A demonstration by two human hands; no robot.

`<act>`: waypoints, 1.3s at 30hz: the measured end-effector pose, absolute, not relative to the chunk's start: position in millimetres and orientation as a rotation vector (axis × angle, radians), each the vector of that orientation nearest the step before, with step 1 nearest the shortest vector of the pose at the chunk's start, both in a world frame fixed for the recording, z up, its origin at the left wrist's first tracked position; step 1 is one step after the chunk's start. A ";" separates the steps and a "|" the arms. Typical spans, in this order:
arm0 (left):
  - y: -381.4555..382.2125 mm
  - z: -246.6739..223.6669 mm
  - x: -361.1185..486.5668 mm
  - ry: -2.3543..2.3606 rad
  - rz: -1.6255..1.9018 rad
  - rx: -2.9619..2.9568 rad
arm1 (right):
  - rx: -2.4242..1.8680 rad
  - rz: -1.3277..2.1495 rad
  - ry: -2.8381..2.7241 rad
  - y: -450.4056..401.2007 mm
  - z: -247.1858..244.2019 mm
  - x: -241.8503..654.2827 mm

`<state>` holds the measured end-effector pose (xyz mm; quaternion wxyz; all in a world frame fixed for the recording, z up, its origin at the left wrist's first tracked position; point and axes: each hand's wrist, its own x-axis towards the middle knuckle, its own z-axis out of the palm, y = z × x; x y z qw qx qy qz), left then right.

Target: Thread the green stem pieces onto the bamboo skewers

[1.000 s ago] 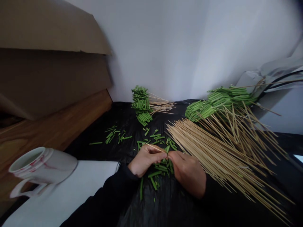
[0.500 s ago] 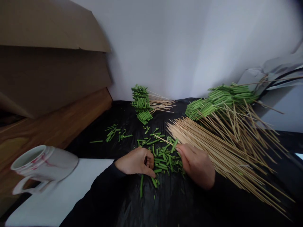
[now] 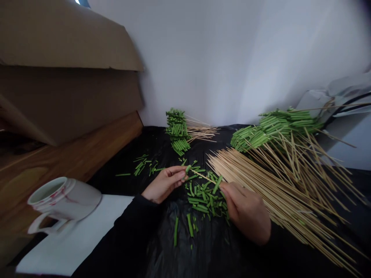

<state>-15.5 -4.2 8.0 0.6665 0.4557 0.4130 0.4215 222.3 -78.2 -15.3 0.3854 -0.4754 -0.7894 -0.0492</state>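
Note:
My left hand pinches a short green bean piece at the tip of a thin wooden skewer. The skewer's other end is in the closed fingers of my right hand. Another green bean piece sits crosswise on the skewer, close to my right fingertips. Beneath and between my hands lies a loose heap of cut green beans. Beside my right hand is a thick pile of bare skewers. Whether the tip has pierced the left piece, I cannot tell.
Skewered beans lie stacked at the back and back right. Black plastic sheeting covers the surface. At left, a white mug stands tilted in view on a white sheet, with a cardboard box behind.
My left hand has risen from the bean heap with a bean piece and moved to the skewer's tip. My right hand keeps holding the skewer. The view has shifted slightly.

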 end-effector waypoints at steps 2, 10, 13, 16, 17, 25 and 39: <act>-3.9 4.6 -13.3 0.863 0.980 0.862 | -1.219 -0.140 -2.040 -78.4 -17.5 221.9; -7.0 1.4 -8.2 0.763 0.947 0.743 | -1.232 -0.173 -2.069 -76.4 -21.7 221.8; -7.3 1.2 -7.3 0.750 0.932 0.749 | -1.216 -0.168 -2.073 -76.2 -22.2 221.9; -7.8 1.3 -6.3 0.760 0.924 0.756 | -1.214 -0.177 -2.067 -76.2 -22.8 221.7; -8.0 1.5 -5.9 0.764 0.923 0.758 | -1.216 -0.178 -2.068 -76.2 -22.8 221.7; -9.2 1.7 -5.3 0.786 0.927 0.800 | -1.254 -0.188 -2.093 -76.9 -21.2 221.5; -12.6 2.3 2.0 0.915 1.026 0.854 | -1.272 -0.279 -2.110 -77.9 -22.2 221.9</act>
